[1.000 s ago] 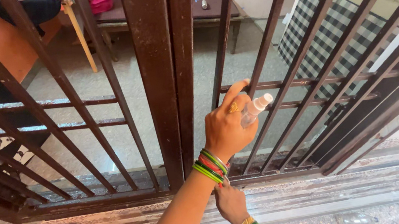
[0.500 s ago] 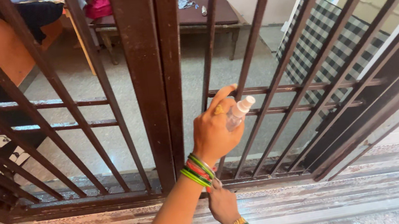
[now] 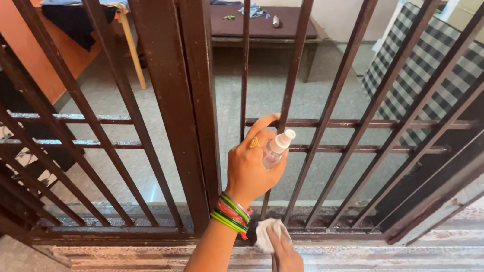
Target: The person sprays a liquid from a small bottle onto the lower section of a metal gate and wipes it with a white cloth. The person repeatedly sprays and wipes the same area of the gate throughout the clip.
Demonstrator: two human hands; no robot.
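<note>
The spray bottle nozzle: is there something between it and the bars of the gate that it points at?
Nothing visible stands between them. The left hand holds the spray bottle close in front of the brown gate bars, with open air between. The right hand presses a white cloth lower down, at the gate's bottom rail.

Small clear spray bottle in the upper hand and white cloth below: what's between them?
In the head view, only the left hand's wrist with green and red bangles separates spray bottle from cloth.
</note>
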